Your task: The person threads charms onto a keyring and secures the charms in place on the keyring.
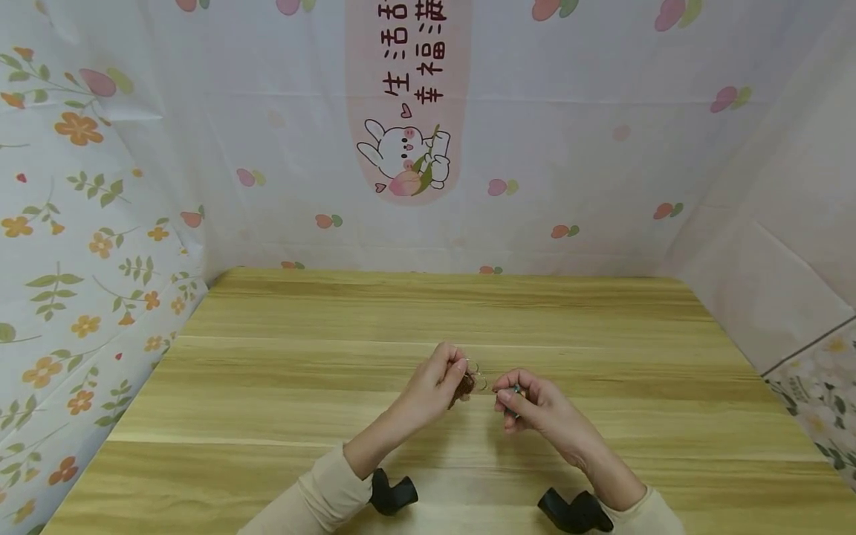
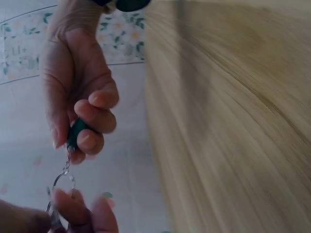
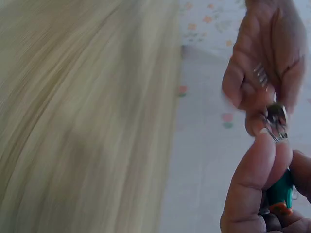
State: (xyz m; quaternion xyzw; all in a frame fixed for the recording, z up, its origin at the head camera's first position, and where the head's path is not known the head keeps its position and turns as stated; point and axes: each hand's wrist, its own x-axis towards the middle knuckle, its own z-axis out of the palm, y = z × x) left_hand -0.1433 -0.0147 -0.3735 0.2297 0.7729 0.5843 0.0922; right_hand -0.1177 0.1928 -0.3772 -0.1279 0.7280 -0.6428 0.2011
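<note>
Over the middle of the table my left hand [image 1: 431, 383] grips a brown, rough-textured keychain pendant [image 1: 464, 386], partly hidden by the fingers. Thin metal rings [image 1: 482, 382] stick out from it toward the right. My right hand [image 1: 543, 411] faces it a short gap away and holds a small green pendant [image 1: 513, 401] between thumb and curled fingers. In the left wrist view a short chain [image 2: 67, 162] runs from the green pendant to a split key ring [image 2: 64, 180] at my left fingers. The right wrist view shows an orange end [image 3: 282, 208] on the green pendant.
Black curved fittings [image 1: 393, 493] sit by both wrists, below the beige sleeves [image 1: 314, 487]. The wood-grain table [image 1: 267, 357] extends around the hands. A printed cloth [image 1: 535, 148] hangs behind it, and flowered cloth [image 1: 87, 312] stands along the left edge.
</note>
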